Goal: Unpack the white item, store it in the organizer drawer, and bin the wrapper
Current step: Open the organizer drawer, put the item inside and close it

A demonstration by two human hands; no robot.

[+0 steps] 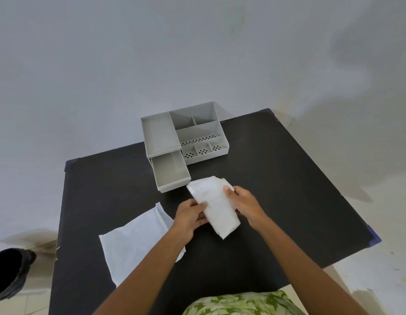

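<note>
I hold a folded white item (214, 204) in clear plastic above the middle of the black table (277, 189). My left hand (189, 215) grips its left edge and my right hand (241, 201) grips its upper right edge. Just beyond it stands a grey organizer (183, 135) with its lower drawer (171, 172) pulled out towards me and showing nothing inside. A flat white wrapper (136, 242) lies on the table under my left forearm.
A black bin (9, 272) stands on the floor left of the table. The organizer sits at the table's far edge against a pale wall. My green patterned clothing (240, 303) shows at the bottom.
</note>
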